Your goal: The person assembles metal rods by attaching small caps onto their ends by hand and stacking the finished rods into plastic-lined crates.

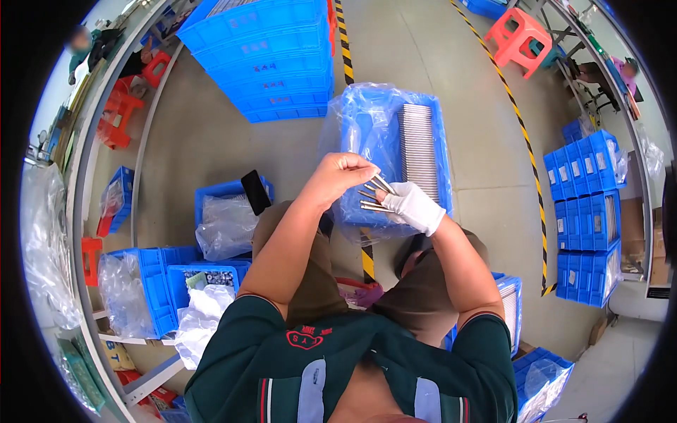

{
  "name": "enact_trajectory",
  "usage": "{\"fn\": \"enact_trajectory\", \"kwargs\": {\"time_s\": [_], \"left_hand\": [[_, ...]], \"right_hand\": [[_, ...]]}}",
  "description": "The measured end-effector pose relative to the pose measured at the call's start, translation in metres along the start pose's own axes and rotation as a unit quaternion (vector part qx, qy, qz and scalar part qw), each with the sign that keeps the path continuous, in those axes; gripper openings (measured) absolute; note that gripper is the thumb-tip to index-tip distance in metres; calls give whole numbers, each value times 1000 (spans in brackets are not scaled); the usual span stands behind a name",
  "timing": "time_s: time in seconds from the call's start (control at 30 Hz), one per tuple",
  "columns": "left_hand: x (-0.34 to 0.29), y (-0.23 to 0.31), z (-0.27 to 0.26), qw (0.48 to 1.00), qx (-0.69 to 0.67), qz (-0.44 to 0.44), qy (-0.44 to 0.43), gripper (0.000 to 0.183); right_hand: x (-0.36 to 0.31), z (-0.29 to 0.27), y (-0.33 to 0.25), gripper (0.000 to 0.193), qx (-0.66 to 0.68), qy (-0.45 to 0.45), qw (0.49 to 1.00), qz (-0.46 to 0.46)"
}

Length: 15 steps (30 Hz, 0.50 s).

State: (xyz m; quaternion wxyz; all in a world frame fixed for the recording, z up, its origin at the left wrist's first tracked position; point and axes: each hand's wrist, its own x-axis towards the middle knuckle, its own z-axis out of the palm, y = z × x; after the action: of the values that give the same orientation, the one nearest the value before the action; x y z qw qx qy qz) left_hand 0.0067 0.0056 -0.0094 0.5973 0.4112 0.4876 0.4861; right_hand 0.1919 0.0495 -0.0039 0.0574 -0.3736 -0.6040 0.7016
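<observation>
My gloved right hand [417, 209] is closed around several thin metal rods [372, 206], whose ends fan out to the left. My bare left hand [337, 176] pinches with thumb and forefinger at the upper end of the rods, close to the right fingertips. Both hands are over the near part of a blue plastic crate [443, 134] lined with a clear plastic bag [374, 113]. Along the crate's right side lies a neat stack of slim metal pieces [417, 137]. The rods' lower ends are hidden in the glove.
Tall stacked blue crates [264, 70] stand beyond on the left. A black phone [255, 192] lies by my left knee, next to a smaller bagged crate [226, 211]. More crates [585, 218] are stacked at the right by a rack. Red stools [518, 39] and striped floor tape [522, 120] lie farther off.
</observation>
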Motion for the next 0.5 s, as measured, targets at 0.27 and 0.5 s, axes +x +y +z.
{"fn": "enact_trajectory", "kwargs": {"time_s": [0.27, 0.5], "left_hand": [[6, -6, 1, 1000, -17, 6, -11, 19], [24, -27, 13, 931, -319, 21, 173, 19]], "right_hand": [[-1, -4, 1, 29, 82, -29, 996, 11], [13, -2, 5, 26, 418, -130, 894, -92]]}}
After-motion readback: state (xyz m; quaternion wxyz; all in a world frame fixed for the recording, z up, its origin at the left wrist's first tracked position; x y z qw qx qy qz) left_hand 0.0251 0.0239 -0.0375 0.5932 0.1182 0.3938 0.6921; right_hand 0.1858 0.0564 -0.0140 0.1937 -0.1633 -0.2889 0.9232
